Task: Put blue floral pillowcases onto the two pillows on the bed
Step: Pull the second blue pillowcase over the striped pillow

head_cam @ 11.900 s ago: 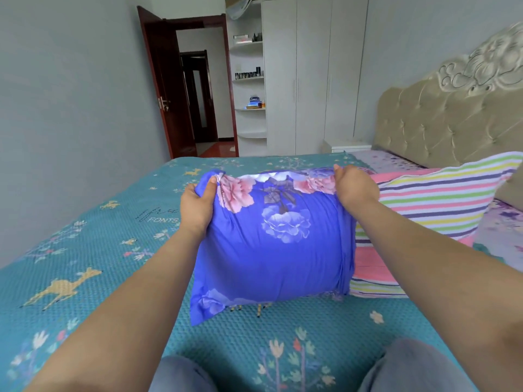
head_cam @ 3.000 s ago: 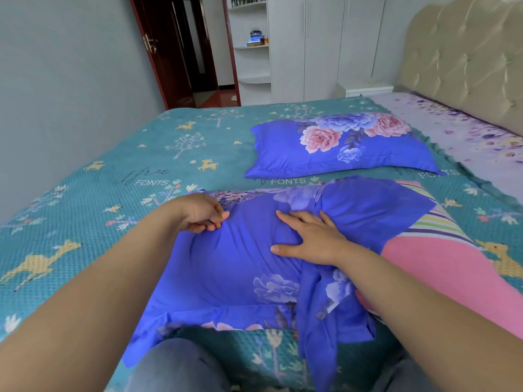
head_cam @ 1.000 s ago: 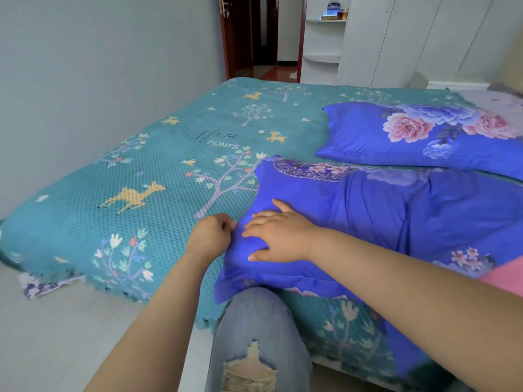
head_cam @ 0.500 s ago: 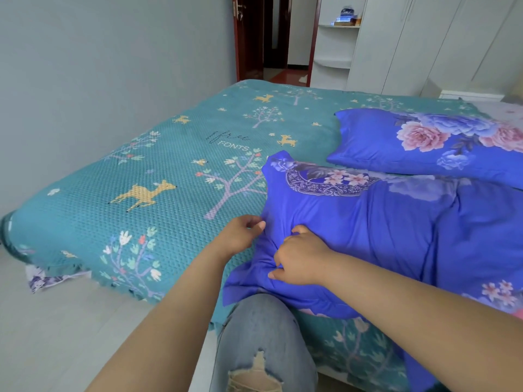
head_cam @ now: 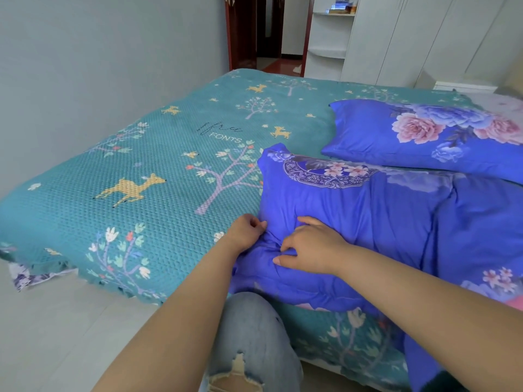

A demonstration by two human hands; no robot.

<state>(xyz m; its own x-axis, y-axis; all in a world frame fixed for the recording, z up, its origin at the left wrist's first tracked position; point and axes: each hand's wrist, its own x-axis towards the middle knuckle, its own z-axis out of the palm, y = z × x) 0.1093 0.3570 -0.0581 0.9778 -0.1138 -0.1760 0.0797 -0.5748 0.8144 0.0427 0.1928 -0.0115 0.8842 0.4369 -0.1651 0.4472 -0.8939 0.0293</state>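
Note:
A pillow in a blue floral pillowcase (head_cam: 382,219) lies across the near edge of the bed, bunched at its left end. A bit of pink pillow shows at the far right (head_cam: 516,304). My left hand (head_cam: 247,233) pinches the case's fabric at its left edge. My right hand (head_cam: 308,246) rests on top of the case just beside it, fingers curled into the bunched cloth. A second pillow (head_cam: 424,137), fully inside its blue floral case, lies flat farther back on the bed.
The bed carries a teal bedspread (head_cam: 147,176) with deer and trees. My knee in torn jeans (head_cam: 252,335) presses against the bed's edge. Grey wall at left, a dark red doorway (head_cam: 266,32) and white wardrobe (head_cam: 410,38) behind the bed.
Over the last second my right hand went from flat on the case to gripping the cloth. Both hands have gathered the left end, and the view has shifted slightly.

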